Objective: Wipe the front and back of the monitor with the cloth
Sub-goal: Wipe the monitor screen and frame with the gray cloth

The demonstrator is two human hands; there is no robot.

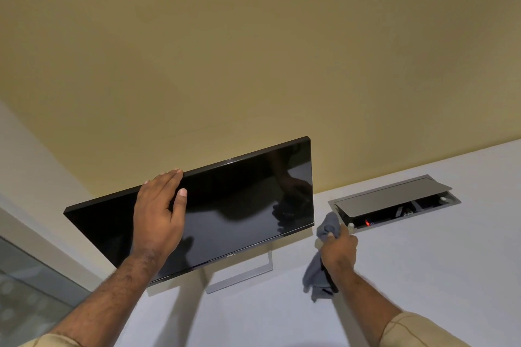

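Note:
A black monitor (239,205) with its screen off stands on a silver frame stand (242,276) on a white desk (423,276). My left hand (159,211) grips the monitor's top edge left of its middle, with the fingers over the top and the thumb on the screen. My right hand (338,248) holds a crumpled grey cloth (318,270) just right of the screen's lower right corner, above the desk. The cloth hangs down below the fist. The monitor's back is hidden.
A grey cable box (394,203) is set into the desk to the right, its lid partly raised. A yellowish wall (253,65) rises close behind the monitor. A glass panel (28,284) lies at the lower left beyond the desk edge.

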